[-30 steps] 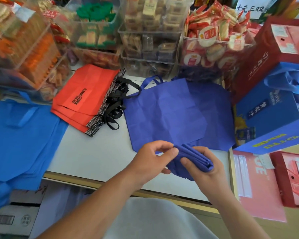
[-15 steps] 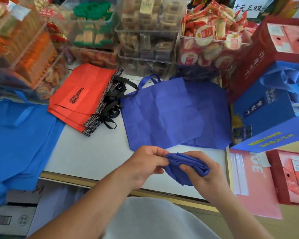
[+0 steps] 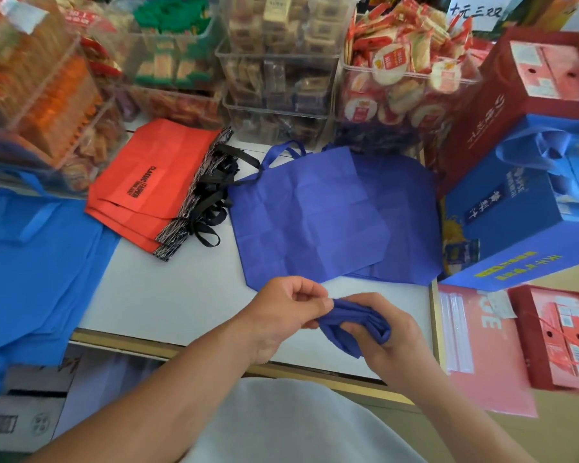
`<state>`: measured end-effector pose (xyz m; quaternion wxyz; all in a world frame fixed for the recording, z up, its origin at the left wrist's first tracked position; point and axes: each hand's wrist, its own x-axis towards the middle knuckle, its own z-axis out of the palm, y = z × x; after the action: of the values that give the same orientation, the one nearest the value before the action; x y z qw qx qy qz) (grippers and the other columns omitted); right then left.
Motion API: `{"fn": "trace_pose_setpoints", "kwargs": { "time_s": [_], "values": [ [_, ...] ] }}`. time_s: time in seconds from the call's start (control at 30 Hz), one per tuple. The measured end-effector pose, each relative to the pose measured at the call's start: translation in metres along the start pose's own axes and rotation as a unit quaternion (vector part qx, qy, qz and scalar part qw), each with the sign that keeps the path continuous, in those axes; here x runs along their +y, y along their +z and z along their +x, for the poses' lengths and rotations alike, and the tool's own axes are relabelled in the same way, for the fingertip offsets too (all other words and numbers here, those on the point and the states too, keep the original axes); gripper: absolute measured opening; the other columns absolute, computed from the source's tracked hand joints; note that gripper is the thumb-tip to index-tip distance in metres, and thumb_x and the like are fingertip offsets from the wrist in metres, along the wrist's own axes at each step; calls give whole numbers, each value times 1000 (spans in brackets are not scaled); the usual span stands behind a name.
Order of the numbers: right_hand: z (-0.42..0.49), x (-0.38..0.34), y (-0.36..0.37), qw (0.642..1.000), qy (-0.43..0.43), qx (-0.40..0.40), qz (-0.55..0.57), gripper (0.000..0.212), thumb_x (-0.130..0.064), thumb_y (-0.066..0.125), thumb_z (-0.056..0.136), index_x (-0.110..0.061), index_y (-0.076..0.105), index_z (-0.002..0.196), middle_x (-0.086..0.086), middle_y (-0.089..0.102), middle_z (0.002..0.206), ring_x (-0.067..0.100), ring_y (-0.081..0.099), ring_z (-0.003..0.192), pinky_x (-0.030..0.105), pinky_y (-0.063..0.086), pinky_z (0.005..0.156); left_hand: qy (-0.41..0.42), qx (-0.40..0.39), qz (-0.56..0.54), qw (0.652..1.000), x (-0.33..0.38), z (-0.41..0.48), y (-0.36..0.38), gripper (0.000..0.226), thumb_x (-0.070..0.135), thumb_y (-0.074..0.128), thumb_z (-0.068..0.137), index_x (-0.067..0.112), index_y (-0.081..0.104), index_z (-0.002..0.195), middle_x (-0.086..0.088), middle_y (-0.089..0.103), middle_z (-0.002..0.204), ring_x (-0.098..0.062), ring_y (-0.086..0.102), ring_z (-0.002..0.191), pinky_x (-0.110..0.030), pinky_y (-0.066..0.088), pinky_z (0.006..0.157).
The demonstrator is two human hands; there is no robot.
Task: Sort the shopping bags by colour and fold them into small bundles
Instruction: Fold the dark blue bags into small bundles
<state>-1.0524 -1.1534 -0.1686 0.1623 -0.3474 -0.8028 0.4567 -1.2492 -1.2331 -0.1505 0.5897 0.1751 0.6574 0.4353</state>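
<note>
A small folded bundle of dark-blue bag (image 3: 355,324) hangs above the front edge of the white table (image 3: 168,295). My right hand (image 3: 386,335) grips it from the right with curled fingers. My left hand (image 3: 281,312) pinches its left end between thumb and fingers. Behind them, flat dark-blue bags (image 3: 318,215) lie stacked on the table. A pile of red bags (image 3: 151,185) with black ribbon handles lies to their left. Lighter blue bags (image 3: 34,262) drape over the table's left end.
Clear bins of packaged snacks (image 3: 278,68) line the back of the table. A blue gift box (image 3: 522,225) and a red gift box (image 3: 515,95) stand at the right. Lower right lie a pink flat pack (image 3: 478,349) and a small red box (image 3: 559,339).
The bundle has been squeezed tighter and smaller. My left hand's hold went from a broad thumb grip to a pinch at the bundle's left end; both hands drifted slightly toward me.
</note>
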Motion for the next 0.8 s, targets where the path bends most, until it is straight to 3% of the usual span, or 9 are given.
{"fn": "trace_pose_setpoints", "kwargs": {
  "time_s": [0.1,0.27,0.43,0.67,0.8],
  "values": [
    [7,-3,0,998,33,40,38,38,-5,72,90,-33,64,114,-22,72,105,5,69,99,15,52,83,-35,-16,-96,995,3,-1,5,27,8,79,87,4,69,112,-14,76,110,-16,74,93,-25,59,81],
    [10,-6,-2,999,35,14,32,39,-5,74,90,-40,64,105,-26,71,100,2,69,94,8,48,77,-99,-56,-94,989,2,0,2,30,26,76,93,6,72,114,-9,77,105,-17,70,92,-38,60,94],
    [2,-5,1,998,13,54,38,41,2,74,87,-32,68,110,-20,74,103,7,71,98,13,52,82,-113,-74,-143,980,-6,-1,10,35,28,74,93,2,73,116,-13,77,110,-22,73,104,-36,57,99],
    [-1,-5,-12,1000,12,-16,7,41,3,69,89,-28,71,116,-17,75,108,10,71,102,21,56,86,-119,-100,-97,983,2,-1,10,9,13,70,96,7,71,103,-5,73,90,-13,67,80,-26,54,77],
    [-1,-5,-11,998,-33,-4,-57,37,-13,62,87,-24,70,121,-17,73,114,8,70,104,26,58,88,-49,-39,-11,998,0,-2,16,5,15,70,96,10,72,97,-5,74,88,-13,67,82,-27,56,73]
  ]
}}
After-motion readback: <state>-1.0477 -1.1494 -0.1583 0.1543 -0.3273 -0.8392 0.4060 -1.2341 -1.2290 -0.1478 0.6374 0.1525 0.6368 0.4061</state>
